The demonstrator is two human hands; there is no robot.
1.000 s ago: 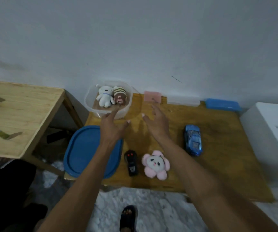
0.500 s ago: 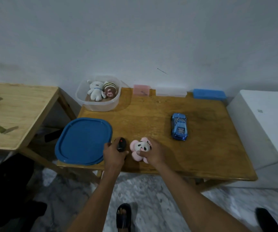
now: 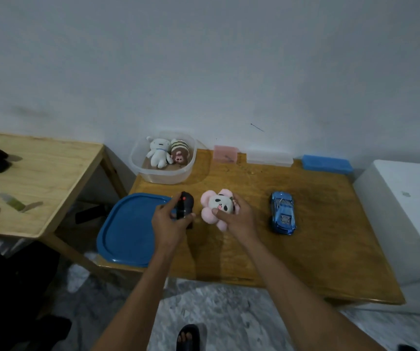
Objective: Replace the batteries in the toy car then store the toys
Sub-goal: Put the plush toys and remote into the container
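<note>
My left hand (image 3: 169, 225) grips a black remote control (image 3: 185, 205) with red buttons, lifted above the table. My right hand (image 3: 236, 219) holds a pink flower plush with a panda face (image 3: 216, 207). The blue toy car (image 3: 282, 212) sits on the wooden table (image 3: 317, 249) to the right of my right hand. A clear plastic container (image 3: 163, 173) at the table's back left holds a white plush (image 3: 157, 152) and a brown striped plush (image 3: 180, 152). Its blue lid (image 3: 125, 229) lies at the front left corner.
Pink (image 3: 225, 153), clear (image 3: 269, 158) and blue (image 3: 326, 164) small boxes line the wall edge. A second lighter table (image 3: 39, 173) stands left with a small green bottle (image 3: 10, 202). A white appliance (image 3: 406, 211) stands at the right. A sandalled foot (image 3: 187, 336) shows below.
Both hands came back from the container to the front of the table, took hold of the remote and the pink plush, and have now lifted them slightly.
</note>
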